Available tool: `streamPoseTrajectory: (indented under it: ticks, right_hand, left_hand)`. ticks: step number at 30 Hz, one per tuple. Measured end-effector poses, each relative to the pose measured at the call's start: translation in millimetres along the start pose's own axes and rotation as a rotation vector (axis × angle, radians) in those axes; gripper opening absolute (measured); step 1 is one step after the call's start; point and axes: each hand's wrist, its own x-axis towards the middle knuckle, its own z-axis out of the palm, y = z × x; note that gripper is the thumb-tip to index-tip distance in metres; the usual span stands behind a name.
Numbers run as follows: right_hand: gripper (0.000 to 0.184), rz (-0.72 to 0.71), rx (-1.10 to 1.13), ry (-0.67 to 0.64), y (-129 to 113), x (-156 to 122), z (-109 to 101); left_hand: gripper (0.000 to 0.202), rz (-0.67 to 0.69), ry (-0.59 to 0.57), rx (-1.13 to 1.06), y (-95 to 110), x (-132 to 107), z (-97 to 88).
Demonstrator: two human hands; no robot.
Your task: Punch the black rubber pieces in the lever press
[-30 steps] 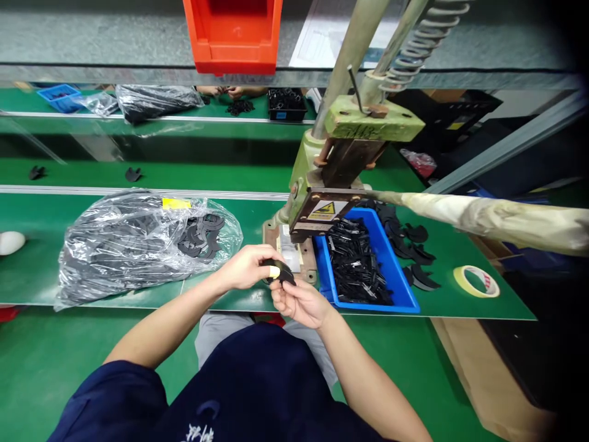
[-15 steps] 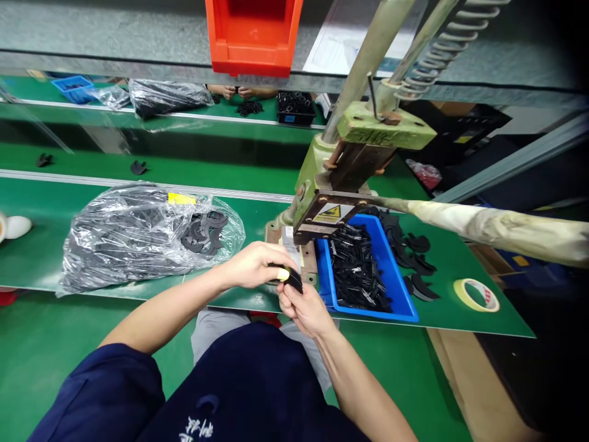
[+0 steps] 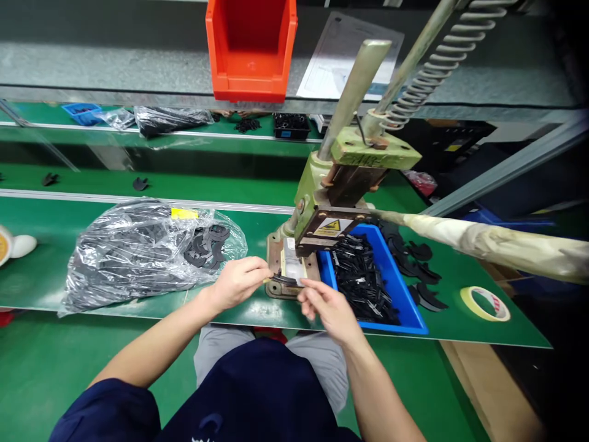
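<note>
A thin black curved piece [image 3: 284,280] is stretched between my hands, over the front of the press's base plate [image 3: 277,252]. My left hand [image 3: 243,279] pinches its left end between thumb and fingers. At the other end, the fingertips of my right hand [image 3: 324,305] close on the piece, with the remaining fingers curled below. Just above and behind stands the hand press [image 3: 343,190], its dark head raised over a pale pad [image 3: 292,261]. Whether the piece rests on the plate or hangs just over it, I cannot tell.
To the right, a blue bin [image 3: 405,301] holds many small black parts. Dark curved pieces [image 3: 430,298] and a tape roll [image 3: 485,304] lie beyond it. A clear bag [image 3: 138,258] of dark pieces lies left. The press lever [image 3: 497,239] sticks out rightward; an orange bin [image 3: 253,80] sits above.
My hands have moved apart and the black piece now spans them, lying flatter over the press base. My right hand has shifted right. The view has tilted slightly upward.
</note>
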Motion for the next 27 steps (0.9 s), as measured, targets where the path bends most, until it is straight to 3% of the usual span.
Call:
streamPoseTrajectory:
  ticks: [4,7,9,12,16,22,24,27]
  right_hand:
    - [0.058,-0.076,-0.347,0.334,-2.2,11.3,-64.8]
    - [0.051,-0.057,-0.596,0.440,5.0,22.5,-103.5]
    - [0.046,-0.031,-0.729,0.450,12.5,27.4,-115.8]
    - [0.040,-0.019,-0.867,0.409,21.7,30.8,-118.6]
    - [0.038,-0.016,-0.961,0.349,26.3,30.7,-116.1]
    - [0.041,0.023,-0.988,0.400,31.2,24.4,-124.7]
    - [0.042,0.043,-0.989,0.421,29.6,20.2,-125.8]
    - [0.044,0.022,-0.980,0.473,25.0,13.6,-125.3]
  left_hand:
    - [0.032,-0.005,0.015,0.118,-18.5,-8.7,-3.4]
    - [0.034,-0.054,0.001,0.109,-31.5,-10.2,-3.5]
    - [0.032,-0.097,0.003,0.104,-43.7,-8.5,-1.6]
    - [0.026,-0.207,0.059,0.096,-71.5,2.0,2.9]
    - [0.019,-0.476,0.231,0.085,-129.8,37.1,-1.9]
    - [0.022,-1.098,0.606,-0.124,-227.4,98.5,-47.7]
    - [0.024,-1.199,0.656,-0.203,-247.0,109.2,-62.7]
    - [0.025,-1.196,0.628,-0.240,-260.7,114.1,-79.4]
